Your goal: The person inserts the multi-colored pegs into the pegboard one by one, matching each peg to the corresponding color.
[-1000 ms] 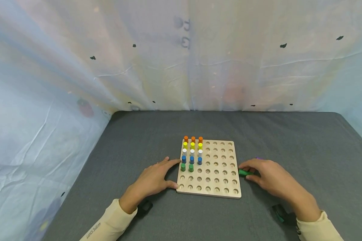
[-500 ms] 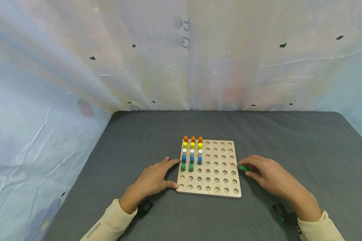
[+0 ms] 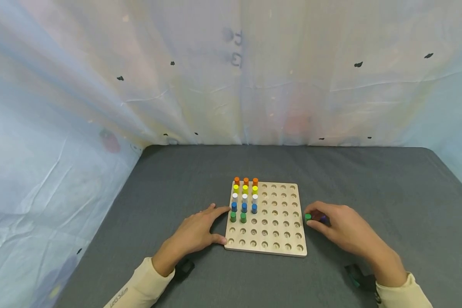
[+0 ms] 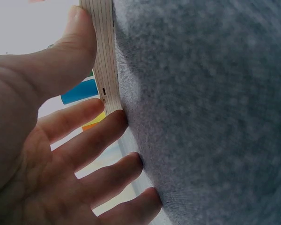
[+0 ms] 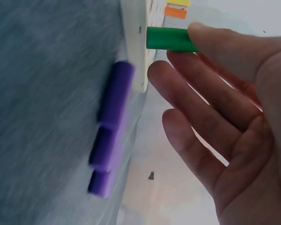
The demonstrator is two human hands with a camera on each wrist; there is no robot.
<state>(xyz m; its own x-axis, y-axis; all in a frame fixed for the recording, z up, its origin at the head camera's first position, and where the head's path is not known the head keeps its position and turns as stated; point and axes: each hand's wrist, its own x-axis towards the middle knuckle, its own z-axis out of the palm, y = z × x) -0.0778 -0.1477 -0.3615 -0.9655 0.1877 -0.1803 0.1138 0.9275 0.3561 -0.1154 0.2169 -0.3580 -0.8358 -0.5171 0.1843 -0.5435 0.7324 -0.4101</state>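
The pegboard (image 3: 270, 251), a square of pale wood with rows of round holes, lies on the grey cloth. My left hand (image 3: 192, 231) rests against its left edge with thumb and index finger, the fingers spread. Just off the board's right side, my right hand (image 3: 348, 226) pinches a green peg (image 5: 167, 38) between thumb and fingers. That peg stands roughly upright, clear of the cloth. Below the right hand, purple pegs (image 5: 116, 96) lie in a line on the cloth. Two green pegs (image 3: 243, 218) stand in the board, below three blue pegs (image 3: 244, 208).
Three white (image 3: 244, 198), three yellow (image 3: 245, 189) and three orange pegs (image 3: 246, 181) fill the rows farther back on the board's left. A grey cloth (image 3: 177, 171) covers the table. A pale curtain (image 3: 208, 77) hangs behind it.
The green peg, earlier lying almost flat in my right fingers, now points upward. My left hand keeps its place at the board. The head view has tilted up slightly.
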